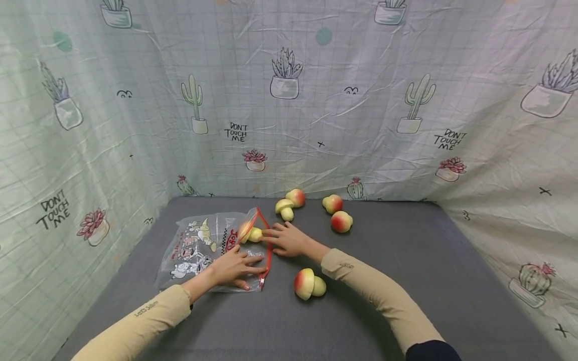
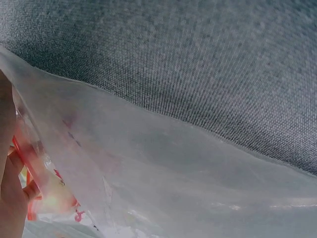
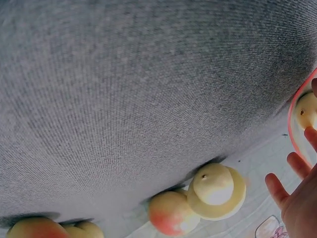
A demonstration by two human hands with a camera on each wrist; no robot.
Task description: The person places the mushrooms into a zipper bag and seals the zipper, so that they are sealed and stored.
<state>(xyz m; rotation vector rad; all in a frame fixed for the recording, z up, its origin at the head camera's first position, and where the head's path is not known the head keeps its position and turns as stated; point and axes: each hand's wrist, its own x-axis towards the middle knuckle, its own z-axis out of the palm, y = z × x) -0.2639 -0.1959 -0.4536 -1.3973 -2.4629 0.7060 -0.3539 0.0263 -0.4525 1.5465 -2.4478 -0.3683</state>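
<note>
A clear zip bag (image 1: 198, 250) with a red zip edge and printed cartoon figures lies on the grey table. My left hand (image 1: 235, 269) rests on it near the mouth, fingers spread over the plastic. Within the bag's opening sits a toy mushroom (image 1: 254, 234), its yellow stem pointing out. The right hand (image 1: 289, 240) is at that opening with fingers extended, fingertips right at the stem. In the right wrist view those fingers (image 3: 298, 166) are spread beside the red-rimmed mouth. Only part of the left hand (image 2: 12, 193) shows in the left wrist view.
Behind the right hand stand a yellow mushroom (image 1: 285, 209) and a red-yellow one (image 1: 296, 197), side by side. Two more mushrooms (image 1: 333, 203) (image 1: 341, 221) lie to their right. Another mushroom (image 1: 306, 284) is nearer the front. A printed curtain (image 1: 316, 125) encloses the table.
</note>
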